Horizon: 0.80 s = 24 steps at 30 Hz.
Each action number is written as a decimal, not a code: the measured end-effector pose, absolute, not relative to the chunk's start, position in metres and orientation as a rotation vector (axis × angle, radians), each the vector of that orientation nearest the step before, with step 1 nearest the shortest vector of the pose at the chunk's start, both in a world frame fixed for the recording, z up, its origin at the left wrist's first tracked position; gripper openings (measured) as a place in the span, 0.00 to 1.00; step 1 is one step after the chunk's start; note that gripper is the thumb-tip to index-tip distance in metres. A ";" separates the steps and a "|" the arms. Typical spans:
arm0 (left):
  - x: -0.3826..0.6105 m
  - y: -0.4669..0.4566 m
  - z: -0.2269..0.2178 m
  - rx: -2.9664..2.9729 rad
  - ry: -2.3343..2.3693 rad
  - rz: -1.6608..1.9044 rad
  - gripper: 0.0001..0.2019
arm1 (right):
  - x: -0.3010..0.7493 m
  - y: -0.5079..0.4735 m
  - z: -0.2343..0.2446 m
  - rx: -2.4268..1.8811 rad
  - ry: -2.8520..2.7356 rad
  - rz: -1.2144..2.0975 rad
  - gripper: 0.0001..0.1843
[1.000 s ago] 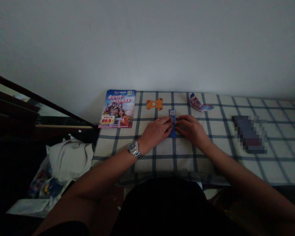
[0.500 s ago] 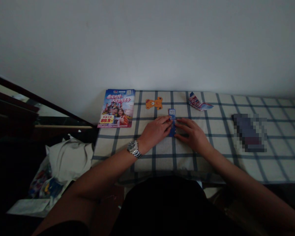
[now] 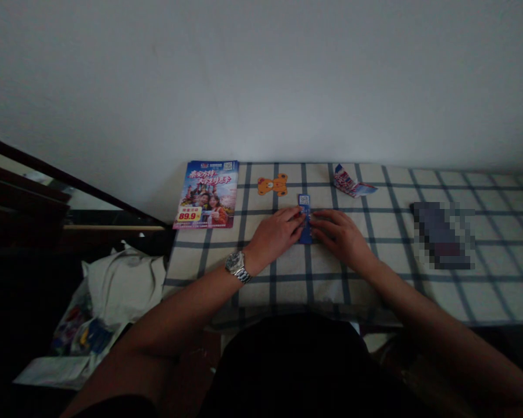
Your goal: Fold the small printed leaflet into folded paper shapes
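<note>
A narrow folded blue paper strip (image 3: pixel 305 204) with a small printed square at its far end lies on the checked cloth (image 3: pixel 287 273). My left hand (image 3: pixel 273 234), with a metal watch on the wrist, presses its fingertips on the strip's left edge. From the other side my right hand (image 3: pixel 340 235) lies with fingers stretched flat against the strip's right edge. Both hands touch the strip and hide its near end.
A colourful flyer (image 3: pixel 207 194) lies at the cloth's far left corner. An orange bear-shaped cutout (image 3: pixel 272 184) sits just beyond the strip. A crumpled printed paper (image 3: pixel 351 183) and a blurred dark object (image 3: pixel 442 235) lie to the right. Bags and cloth (image 3: pixel 113 284) are piled on the floor at left.
My right hand's fingers have flattened out along the strip, from a more curled pinch. The left hand has barely moved.
</note>
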<state>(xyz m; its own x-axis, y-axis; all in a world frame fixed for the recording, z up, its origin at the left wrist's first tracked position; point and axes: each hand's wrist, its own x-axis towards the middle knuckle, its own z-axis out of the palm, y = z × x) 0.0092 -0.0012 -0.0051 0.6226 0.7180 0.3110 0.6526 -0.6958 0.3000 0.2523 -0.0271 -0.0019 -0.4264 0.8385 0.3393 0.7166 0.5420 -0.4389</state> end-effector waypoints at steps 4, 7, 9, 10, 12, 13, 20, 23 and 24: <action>0.010 -0.001 -0.003 2.683 1.147 0.608 0.17 | 0.251 -0.025 -0.001 -1.258 -2.287 0.261 0.13; 0.010 -0.001 -0.003 2.683 1.146 0.615 0.17 | 0.252 -0.027 -0.003 -1.247 -2.320 0.225 0.13; 0.010 -0.001 -0.004 2.688 1.146 0.625 0.16 | 0.254 -0.029 -0.005 -1.236 -2.322 0.224 0.13; 0.010 -0.001 -0.005 2.693 1.146 0.627 0.16 | 0.254 -0.029 -0.006 -1.231 -2.313 0.231 0.13; 0.010 -0.001 -0.005 2.698 1.148 0.627 0.16 | 0.255 -0.028 -0.006 -1.229 -2.290 0.254 0.12; 0.010 -0.001 -0.005 2.699 1.148 0.628 0.16 | 0.254 -0.026 -0.006 -1.235 -2.280 0.264 0.11; 0.010 -0.001 -0.005 2.699 1.151 0.633 0.16 | 0.245 -0.006 0.000 -1.357 -2.200 0.230 0.07; 0.010 -0.001 -0.004 2.704 1.154 0.621 0.16 | 0.242 -0.002 -0.001 -1.407 -2.180 0.194 0.06; 0.010 -0.001 -0.004 2.703 1.153 0.623 0.16 | 0.241 -0.001 -0.002 -1.420 -2.179 0.181 0.05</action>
<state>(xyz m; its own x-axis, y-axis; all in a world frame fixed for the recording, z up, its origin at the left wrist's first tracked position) 0.0099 -0.0007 -0.0040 0.6212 0.7160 0.3185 0.6592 -0.6973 0.2817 0.2412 -0.0010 -0.0017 -0.3087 0.8823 0.3553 0.8115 0.4392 -0.3856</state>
